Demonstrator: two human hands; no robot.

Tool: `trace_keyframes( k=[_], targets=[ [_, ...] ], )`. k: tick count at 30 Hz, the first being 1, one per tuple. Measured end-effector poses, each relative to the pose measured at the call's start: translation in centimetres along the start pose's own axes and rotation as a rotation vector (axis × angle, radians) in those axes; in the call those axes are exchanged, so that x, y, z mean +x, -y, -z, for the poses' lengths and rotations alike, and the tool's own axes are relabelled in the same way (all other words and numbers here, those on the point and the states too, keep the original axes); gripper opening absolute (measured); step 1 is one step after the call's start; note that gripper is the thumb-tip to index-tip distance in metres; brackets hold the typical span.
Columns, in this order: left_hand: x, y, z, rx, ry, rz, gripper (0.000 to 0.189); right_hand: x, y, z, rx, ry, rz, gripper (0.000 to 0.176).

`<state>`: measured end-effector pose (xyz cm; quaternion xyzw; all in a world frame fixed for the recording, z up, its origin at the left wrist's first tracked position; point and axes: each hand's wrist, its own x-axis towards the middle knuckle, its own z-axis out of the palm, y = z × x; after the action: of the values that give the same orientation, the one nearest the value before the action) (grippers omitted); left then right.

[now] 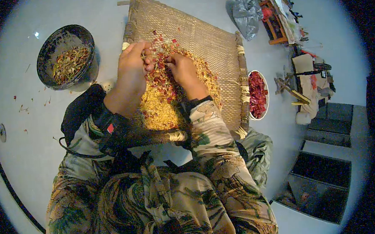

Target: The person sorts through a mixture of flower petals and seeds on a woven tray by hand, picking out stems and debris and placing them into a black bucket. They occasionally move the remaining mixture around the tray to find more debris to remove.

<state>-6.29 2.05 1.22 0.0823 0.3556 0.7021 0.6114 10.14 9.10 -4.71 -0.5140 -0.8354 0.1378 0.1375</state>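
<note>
A woven tray [208,33] with a pole frame stands in front of me, bearing a heap of yellow bits [159,112] mixed with dark red dried pieces [162,82]. My left hand [133,64] is over the heap's left side, fingers curled round what look like thin pale stems [149,56]. Just to its right, my right hand [184,72] is closed, thumb and fingertips pinched together at the red pieces. Whatever lies between those fingertips is too small to make out. The two hands are apart.
To the left stands a black bucket [92,64] with dry stems and plant scraps [71,61] in it. A white bowl [268,106] of dark red dried pieces [257,94] is at the tray's right. Beyond are a grey plastic bag [246,16] and a wooden crate [274,25].
</note>
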Motion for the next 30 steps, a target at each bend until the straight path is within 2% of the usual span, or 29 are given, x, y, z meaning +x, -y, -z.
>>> trace_keyframes(
  k=[2,6,8,9,12,13,14,16,17,20,23,24,27,30],
  targets=[
    [0.0,0.0,-0.1,0.001,-0.006,0.007,0.017,0.3,0.8,-0.6,-0.236,0.019,-0.001,0.019],
    [0.0,-0.3,-0.3,0.026,-0.034,0.029,0.017,0.6,-1.1,-2.5,-0.166,-0.014,0.03,0.018],
    [0.0,-0.4,0.0,0.031,-0.017,0.018,0.017,0.6,-1.5,-1.3,0.045,0.037,0.013,0.017],
    [0.1,-0.3,0.2,0.022,0.014,0.008,0.018,0.3,-1.1,-0.6,0.04,0.078,-0.121,0.017],
    [-0.3,-0.2,0.2,0.059,0.024,0.004,0.019,0.1,-1.1,1.2,0.375,0.059,-0.242,0.019],
    [-0.5,-0.2,-0.1,0.083,0.014,0.006,0.02,0.3,-0.4,1.2,0.687,0.03,-0.255,0.021],
    [-0.7,-0.1,-0.5,0.059,-0.034,0.053,0.02,-0.1,0.1,1.7,0.797,0.04,-0.256,0.02],
    [-1.0,0.2,-1.2,0.014,-0.13,0.146,0.021,-0.7,6.3,6.5,1.019,0.059,-0.258,0.019],
    [-0.9,0.3,-1.1,-0.002,-0.099,0.154,0.021,-0.7,6.4,6.6,0.979,0.076,-0.285,0.019],
    [0.1,1.0,0.1,-0.047,0.001,0.132,0.021,-0.3,2.5,3.3,0.73,0.049,-0.148,0.021],
    [0.9,1.5,0.9,-0.057,0.072,0.054,0.019,-1.2,2.8,2.2,0.015,0.174,-0.096,0.023],
    [0.7,1.1,0.9,-0.039,0.069,0.045,0.019,-1.4,2.9,1.6,-0.065,0.184,-0.08,0.024],
    [0.2,0.1,0.4,-0.017,0.039,0.04,0.017,-1.6,2.8,-1.0,-0.29,0.17,-0.028,0.027],
    [0.2,0.1,0.1,-0.023,0.022,0.019,0.016,-1.2,1.3,-1.6,-0.095,0.166,-0.162,0.027]
  ],
)
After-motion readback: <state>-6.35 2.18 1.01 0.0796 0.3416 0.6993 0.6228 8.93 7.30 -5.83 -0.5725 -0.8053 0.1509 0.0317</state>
